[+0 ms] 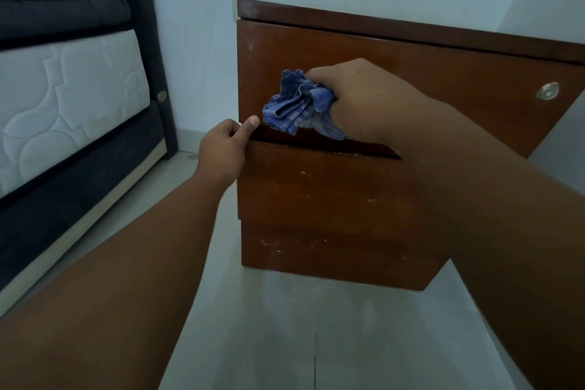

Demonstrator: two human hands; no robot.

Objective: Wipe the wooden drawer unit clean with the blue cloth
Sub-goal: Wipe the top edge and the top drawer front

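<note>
The wooden drawer unit (316, 196) stands on the floor against the wall, reddish brown with small pale marks on its fronts. My right hand (357, 98) is closed around the bunched blue cloth (297, 104) and presses it on the lower part of the top drawer front. My left hand (226, 144) grips the left corner of the unit at the dark gap between the top drawer and the one below, thumb on the front. A round metal lock (547, 91) sits at the right of the top drawer.
A bed with a white quilted mattress (69, 98) and dark frame (79, 199) runs along the left. Pale tiled floor (285, 326) lies between the bed and the unit. A white wall (196, 41) is behind.
</note>
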